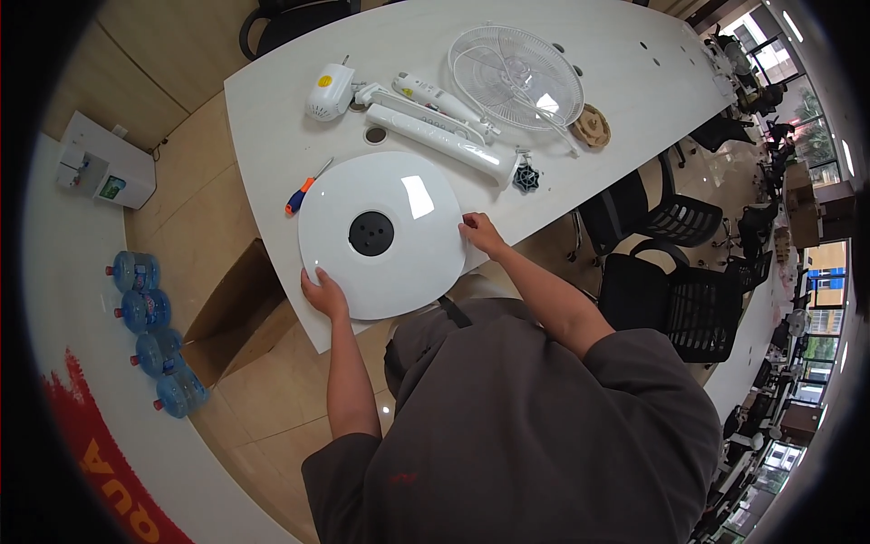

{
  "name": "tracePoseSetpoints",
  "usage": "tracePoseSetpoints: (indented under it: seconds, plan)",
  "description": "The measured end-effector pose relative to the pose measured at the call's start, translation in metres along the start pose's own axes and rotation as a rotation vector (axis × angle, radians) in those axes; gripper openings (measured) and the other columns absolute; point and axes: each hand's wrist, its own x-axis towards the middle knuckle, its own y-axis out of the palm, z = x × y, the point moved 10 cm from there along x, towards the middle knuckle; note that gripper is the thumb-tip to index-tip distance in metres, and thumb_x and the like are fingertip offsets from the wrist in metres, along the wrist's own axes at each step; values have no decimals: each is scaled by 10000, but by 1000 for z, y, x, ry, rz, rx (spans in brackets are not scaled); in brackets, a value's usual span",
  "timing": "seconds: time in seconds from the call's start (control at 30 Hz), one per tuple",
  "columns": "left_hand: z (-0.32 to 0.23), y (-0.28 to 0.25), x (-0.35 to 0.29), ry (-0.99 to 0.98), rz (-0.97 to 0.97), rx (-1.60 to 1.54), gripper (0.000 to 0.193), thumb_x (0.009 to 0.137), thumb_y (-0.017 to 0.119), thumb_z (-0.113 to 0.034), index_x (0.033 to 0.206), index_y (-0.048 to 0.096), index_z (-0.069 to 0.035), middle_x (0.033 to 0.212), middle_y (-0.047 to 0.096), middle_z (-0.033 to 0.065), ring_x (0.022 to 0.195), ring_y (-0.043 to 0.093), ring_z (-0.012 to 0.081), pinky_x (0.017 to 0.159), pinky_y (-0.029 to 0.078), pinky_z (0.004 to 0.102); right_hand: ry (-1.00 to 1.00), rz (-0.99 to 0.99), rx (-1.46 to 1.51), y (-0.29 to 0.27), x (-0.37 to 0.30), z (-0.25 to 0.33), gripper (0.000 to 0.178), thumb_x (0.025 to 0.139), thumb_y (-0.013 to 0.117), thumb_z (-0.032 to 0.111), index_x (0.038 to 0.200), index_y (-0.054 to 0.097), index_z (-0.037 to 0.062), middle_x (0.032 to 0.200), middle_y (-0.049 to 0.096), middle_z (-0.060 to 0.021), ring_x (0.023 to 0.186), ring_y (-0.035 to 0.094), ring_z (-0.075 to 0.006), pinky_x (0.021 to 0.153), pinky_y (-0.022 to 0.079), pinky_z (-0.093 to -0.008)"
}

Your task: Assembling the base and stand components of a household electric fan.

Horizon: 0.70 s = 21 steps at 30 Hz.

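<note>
A large round white fan base [417, 258] with a black, holed centre disc [371, 233] lies at the table's near edge, in front of my body. My left hand [326, 295] grips its near-left rim. At the right rim my right hand [482, 233] is closed on the edge, its fingertips partly hidden. Beyond the base's left side rests a screwdriver [302, 193] with an orange and blue handle. Farther off lie a white fan pole [439, 142], a white motor housing [329, 93], a long white part [439, 98] and a wire fan grille [517, 77].
A black star-shaped knob [526, 178] and a brown cardboard piece [591, 126] are on the white table [625, 100]. Black chairs [671, 299] stand to the right. An open cardboard box [237, 317] and several blue water bottles [147, 310] are on the floor at left.
</note>
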Motion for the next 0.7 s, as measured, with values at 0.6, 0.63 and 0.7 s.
tracePoseSetpoints:
  seconds: [0.6, 0.63, 0.7]
  plan:
    - [0, 1, 0, -22, 9, -3, 446, 914, 523, -233, 1271, 469, 29, 1269, 499, 232, 1189, 456, 380, 1016, 348, 437, 42, -7, -54, -2, -4, 3, 405, 833, 648, 254, 1116, 575, -25, 1093, 514, -149, 1006, 531, -240, 894, 444, -338]
    - [2, 3, 0, -40, 30, 10, 445, 913, 524, -231, 1270, 470, 29, 1267, 502, 230, 1188, 458, 379, 1017, 348, 437, 69, -7, -85, -3, -4, 0, 420, 852, 642, 256, 1152, 555, -26, 1118, 510, -141, 1031, 534, -231, 903, 446, -336]
    - [1, 1, 0, -22, 6, 0, 444, 912, 525, -231, 1269, 472, 28, 1266, 504, 228, 1189, 458, 377, 1017, 348, 436, 45, 20, -89, 0, -3, 2, 420, 852, 643, 255, 1152, 554, -26, 1113, 513, -138, 1026, 534, -229, 900, 447, -334]
